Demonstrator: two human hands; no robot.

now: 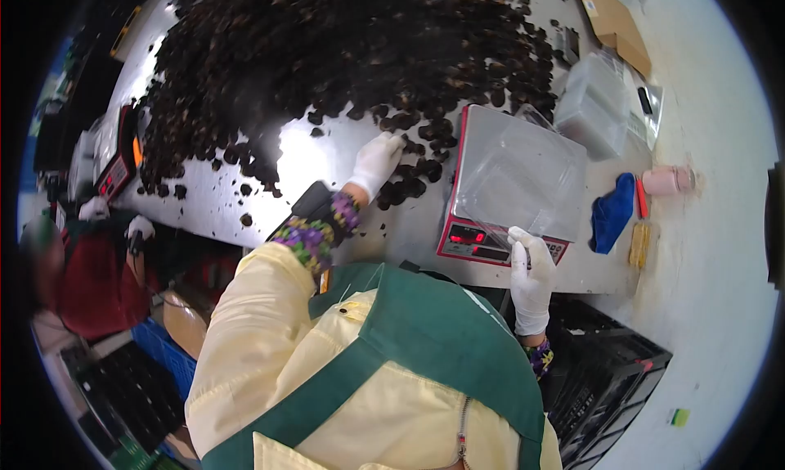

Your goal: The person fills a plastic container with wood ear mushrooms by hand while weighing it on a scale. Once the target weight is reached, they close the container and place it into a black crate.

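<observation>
Dried mushrooms [343, 53] still heaped; left hand [374, 164] fingers curled into pile edge, right hand [530, 265] pinching clear bag [519, 175] on scale [491, 245], nothing weighed yet.

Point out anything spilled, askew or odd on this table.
Loose dark pieces lie scattered away from the big dark pile, near the table edge. The clear bag on the scale lies flat and looks empty.

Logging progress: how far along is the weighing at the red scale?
Done: a clear plastic container sits on the red scale, display lit, nothing visibly in it. In hand: the left hand reaches into the dark dried pieces by the scale; the right hand rests at the scale's front edge. Left: the large pile covers the table.
</observation>
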